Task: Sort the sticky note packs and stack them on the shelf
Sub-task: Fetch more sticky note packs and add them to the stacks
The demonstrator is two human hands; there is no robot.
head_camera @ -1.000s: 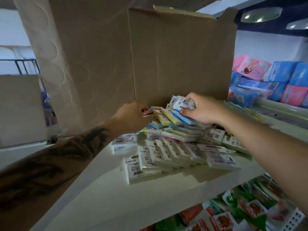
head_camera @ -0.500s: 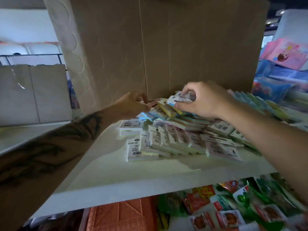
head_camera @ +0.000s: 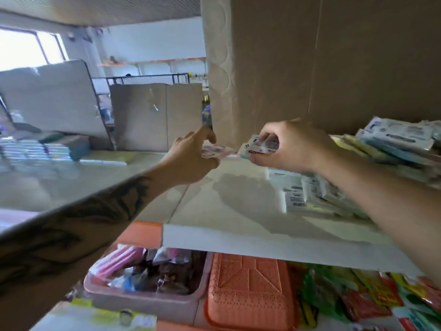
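Observation:
A heap of sticky note packs (head_camera: 391, 149) in pastel colours lies at the right of the white shelf (head_camera: 238, 211), with flat white-labelled packs (head_camera: 307, 197) in front of it. My left hand (head_camera: 191, 161) pinches a pink pack (head_camera: 214, 150) above the shelf's left part. Just to its right, my right hand (head_camera: 288, 146) grips a small bundle of packs (head_camera: 260, 146) with white labels and a blue edge. The two hands nearly touch. My right forearm hides part of the heap.
A tall cardboard box (head_camera: 334, 68) stands at the back of the shelf. Below are an orange perforated basket (head_camera: 248, 292), a pink bin (head_camera: 148, 280) of wrapped goods and colourful snack packets (head_camera: 372, 297). To the left lies another surface with stacked boxes (head_camera: 35, 149).
Both hands have lifted packs off the heap and carried them left, away from it. The view has swung left, so the heap now sits at the right edge.

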